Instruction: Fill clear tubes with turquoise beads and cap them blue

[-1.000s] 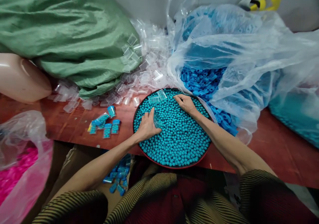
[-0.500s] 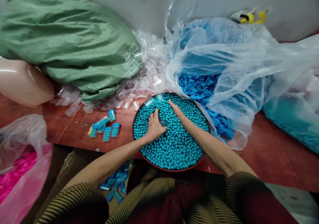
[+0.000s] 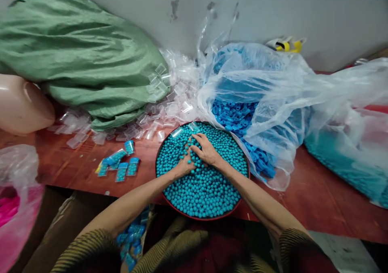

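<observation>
A round tray with a red rim (image 3: 202,218) is full of turquoise beads (image 3: 203,198). My left hand (image 3: 183,167) is sunk among them, its fingers curled and partly covered; the small clear plastic container it grips is mostly hidden under beads. Over it, my right hand (image 3: 207,151) is cupped with its fingers pointing left, and beads lie or tumble between the two hands. Two clear containers rest on the beads near the tray's far rim, one of them a clear container (image 3: 176,132) at the left.
Several filled containers with blue caps (image 3: 121,172) lie left of the tray. Clear empty containers (image 3: 182,103) are heaped behind it, beside a green sack (image 3: 100,62). An open plastic bag of blue caps (image 3: 235,115) stands behind right; a bag of beads (image 3: 342,159) is farther right.
My right hand has come up from the beads and moved left, over my left hand, bringing beads with it. The left hand's container is now largely covered. The camera view has shifted slightly.
</observation>
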Action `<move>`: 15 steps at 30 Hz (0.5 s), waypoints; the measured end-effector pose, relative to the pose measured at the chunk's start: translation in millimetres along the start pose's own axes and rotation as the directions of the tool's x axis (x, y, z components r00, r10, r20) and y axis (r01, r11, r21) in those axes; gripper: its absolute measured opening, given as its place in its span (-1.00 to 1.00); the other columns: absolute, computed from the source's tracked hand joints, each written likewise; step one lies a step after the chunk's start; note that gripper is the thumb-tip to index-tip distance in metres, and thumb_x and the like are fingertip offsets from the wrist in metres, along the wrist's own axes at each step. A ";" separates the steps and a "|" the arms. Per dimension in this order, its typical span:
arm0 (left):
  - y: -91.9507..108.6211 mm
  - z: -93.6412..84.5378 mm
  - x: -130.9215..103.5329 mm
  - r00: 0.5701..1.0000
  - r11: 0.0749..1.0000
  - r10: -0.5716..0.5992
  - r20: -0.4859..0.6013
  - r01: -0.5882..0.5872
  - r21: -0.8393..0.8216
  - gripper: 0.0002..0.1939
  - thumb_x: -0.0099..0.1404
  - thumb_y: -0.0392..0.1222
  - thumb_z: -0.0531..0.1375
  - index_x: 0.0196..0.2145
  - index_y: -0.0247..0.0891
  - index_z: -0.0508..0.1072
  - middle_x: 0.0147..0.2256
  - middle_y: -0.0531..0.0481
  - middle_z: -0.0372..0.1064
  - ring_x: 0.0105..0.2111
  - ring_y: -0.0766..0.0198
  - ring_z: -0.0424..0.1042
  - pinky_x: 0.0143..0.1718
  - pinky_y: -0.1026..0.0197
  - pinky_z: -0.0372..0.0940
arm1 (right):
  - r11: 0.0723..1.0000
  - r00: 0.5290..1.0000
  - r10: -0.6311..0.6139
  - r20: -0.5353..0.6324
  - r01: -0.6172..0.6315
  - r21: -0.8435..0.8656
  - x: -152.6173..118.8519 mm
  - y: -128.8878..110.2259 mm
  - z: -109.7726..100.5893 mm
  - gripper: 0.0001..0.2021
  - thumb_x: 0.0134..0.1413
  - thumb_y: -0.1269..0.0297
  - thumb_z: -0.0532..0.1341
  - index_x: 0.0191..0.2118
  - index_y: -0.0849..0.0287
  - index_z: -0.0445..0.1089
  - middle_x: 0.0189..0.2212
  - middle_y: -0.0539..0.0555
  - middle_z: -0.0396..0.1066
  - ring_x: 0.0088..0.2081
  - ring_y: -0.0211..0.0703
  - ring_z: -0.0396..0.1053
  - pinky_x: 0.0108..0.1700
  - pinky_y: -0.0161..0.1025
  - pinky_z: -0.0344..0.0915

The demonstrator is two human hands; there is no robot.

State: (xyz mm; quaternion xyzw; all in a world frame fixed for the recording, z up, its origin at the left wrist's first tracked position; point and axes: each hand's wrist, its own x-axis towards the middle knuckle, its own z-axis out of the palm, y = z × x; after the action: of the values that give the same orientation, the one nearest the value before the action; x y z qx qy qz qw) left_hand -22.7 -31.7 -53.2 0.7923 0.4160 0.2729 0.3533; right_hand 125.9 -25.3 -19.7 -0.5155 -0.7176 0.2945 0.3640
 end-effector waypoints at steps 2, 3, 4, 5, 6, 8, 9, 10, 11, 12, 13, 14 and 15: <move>0.4 -5.6 -5.8 1.000 0.999 -0.026 0.001 0.026 -0.021 -0.05 0.03 -0.09 0.26 0.27 -0.29 -0.11 0.22 -0.30 0.00 0.25 -0.16 -0.04 0.18 -0.21 0.04 | 1.000 1.000 -0.006 0.024 0.007 -0.027 -0.6 -0.2 1.8 -0.46 0.14 0.06 0.10 0.17 0.27 0.21 0.14 0.31 0.13 0.20 0.05 0.09 0.22 0.05 0.04; 1.6 -7.6 -7.9 0.999 0.998 -0.045 -0.005 0.044 -0.034 0.01 0.00 -0.09 0.28 0.28 -0.30 -0.17 0.24 -0.32 -0.06 0.26 -0.17 -0.07 0.19 -0.22 0.02 | 0.999 0.999 -0.012 0.044 0.013 -0.040 -1.4 -1.4 2.7 -0.46 0.14 0.06 0.09 0.17 0.25 0.20 0.15 0.31 0.14 0.20 0.05 0.09 0.21 0.05 0.06; 3.3 -9.1 -9.8 0.998 0.997 -0.065 -0.018 0.064 -0.046 0.06 -0.02 -0.10 0.30 0.29 -0.30 -0.21 0.25 -0.33 -0.10 0.26 -0.17 -0.08 0.20 -0.22 0.00 | 0.998 0.997 -0.025 0.068 0.029 -0.056 -2.4 -3.4 3.0 -0.46 0.15 0.05 0.09 0.17 0.24 0.20 0.15 0.30 0.14 0.21 0.05 0.09 0.20 0.06 0.07; 5.6 -10.1 -11.5 0.996 0.995 -0.085 -0.034 0.083 -0.057 0.07 -0.03 -0.11 0.31 0.29 -0.28 -0.23 0.25 -0.33 -0.12 0.26 -0.16 -0.08 0.21 -0.21 0.00 | 0.995 0.995 -0.049 0.091 0.057 -0.078 -3.6 -6.1 2.4 -0.48 0.15 0.05 0.09 0.16 0.22 0.22 0.15 0.30 0.15 0.20 0.06 0.09 0.19 0.06 0.09; 8.4 -11.0 -13.5 0.993 0.993 -0.103 -0.050 0.100 -0.063 0.06 -0.03 -0.12 0.31 0.29 -0.26 -0.22 0.25 -0.32 -0.13 0.26 -0.15 -0.06 0.21 -0.21 0.00 | 0.990 0.991 -0.083 0.106 0.094 -0.104 -4.5 -9.1 -0.1 -0.49 0.14 0.05 0.10 0.15 0.19 0.25 0.15 0.28 0.16 0.20 0.06 0.10 0.18 0.08 0.10; 15.6 -13.0 -19.3 0.989 0.991 -0.130 -0.073 0.126 -0.054 0.01 -0.01 -0.14 0.30 0.27 -0.22 -0.18 0.24 -0.28 -0.11 0.25 -0.11 -0.02 0.20 -0.19 0.03 | 0.971 0.982 -0.167 0.092 0.180 -0.157 -4.1 -13.5 -13.1 -0.56 0.14 0.04 0.11 0.08 0.13 0.32 0.14 0.23 0.20 0.18 0.04 0.13 0.17 0.07 0.12; 19.9 -14.5 -23.1 0.987 0.990 -0.136 -0.085 0.133 -0.036 -0.03 0.01 -0.16 0.30 0.26 -0.21 -0.15 0.23 -0.27 -0.09 0.24 -0.09 -0.01 0.20 -0.18 0.04 | 0.959 0.977 -0.207 0.057 0.214 -0.184 -2.0 -13.1 -24.5 -0.59 0.13 0.04 0.12 0.04 0.11 0.36 0.12 0.21 0.23 0.16 0.03 0.17 0.16 0.05 0.13; 24.5 -16.3 -27.2 0.985 0.991 -0.135 -0.104 0.135 -0.009 -0.09 0.03 -0.17 0.29 0.24 -0.21 -0.10 0.22 -0.25 -0.06 0.23 -0.07 0.02 0.19 -0.16 0.05 | 0.954 0.973 -0.230 -0.004 0.225 -0.198 1.9 -9.7 -39.0 -0.62 0.14 0.06 0.10 0.01 0.12 0.38 0.07 0.20 0.28 0.12 -0.02 0.22 0.13 -0.01 0.17; 29.1 -18.3 -31.4 0.983 0.991 -0.132 -0.127 0.135 0.021 -0.17 0.06 -0.19 0.27 0.21 -0.22 -0.03 0.19 -0.23 0.00 0.21 -0.05 0.07 0.18 -0.15 0.08 | 0.955 0.971 -0.222 -0.091 0.197 -0.221 7.7 -2.3 -55.8 -0.64 0.17 0.08 0.07 -0.02 0.13 0.40 0.02 0.19 0.33 0.07 -0.06 0.27 0.12 -0.05 0.19; 33.5 -20.3 -35.2 0.980 0.990 -0.126 -0.153 0.135 0.050 -0.27 0.09 -0.20 0.25 0.17 -0.24 0.04 0.14 -0.21 0.08 0.17 -0.01 0.13 0.15 -0.13 0.11 | 0.955 0.962 -0.204 -0.182 0.154 -0.253 15.2 9.1 -73.5 -0.65 0.18 0.09 0.05 -0.06 0.15 0.42 -0.05 0.19 0.38 0.02 -0.07 0.30 0.12 -0.06 0.18; 37.4 -22.1 -38.4 0.976 0.988 -0.123 -0.178 0.138 0.075 -0.38 0.12 -0.21 0.23 0.11 -0.25 0.12 0.06 -0.19 0.16 0.11 0.02 0.20 0.12 -0.11 0.16 | 0.954 0.946 -0.173 -0.274 0.092 -0.285 24.0 24.3 -90.7 -0.65 0.18 0.08 0.04 -0.11 0.17 0.43 -0.11 0.20 0.41 -0.01 -0.05 0.31 0.10 -0.05 0.18; 40.6 -23.4 -40.9 0.972 0.985 -0.126 -0.198 0.147 0.095 -0.48 0.14 -0.21 0.22 0.04 -0.26 0.18 -0.02 -0.16 0.23 0.04 0.06 0.26 0.07 -0.08 0.21 | 0.952 0.932 -0.120 -0.342 0.010 -0.307 33.4 42.0 -106.1 -0.63 0.17 0.06 0.04 -0.14 0.19 0.44 -0.14 0.21 0.42 -0.02 -0.03 0.31 0.10 -0.04 0.17; 43.0 -24.3 -42.6 0.969 0.981 -0.132 -0.210 0.158 0.110 -0.57 0.15 -0.21 0.21 -0.02 -0.27 0.22 -0.09 -0.12 0.27 -0.03 0.09 0.30 0.02 -0.04 0.25 | 0.947 0.923 -0.054 -0.382 -0.074 -0.314 43.0 60.6 -118.5 -0.60 0.15 0.02 0.02 -0.17 0.21 0.44 -0.17 0.22 0.43 -0.04 -0.01 0.32 0.08 -0.02 0.17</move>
State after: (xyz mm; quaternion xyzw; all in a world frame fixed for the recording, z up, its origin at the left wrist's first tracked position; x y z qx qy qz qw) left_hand -41.8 -77.3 -10.6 0.7487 0.5228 0.2983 0.2777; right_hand 246.9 39.2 7.9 -0.6195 -0.6676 0.0681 0.4073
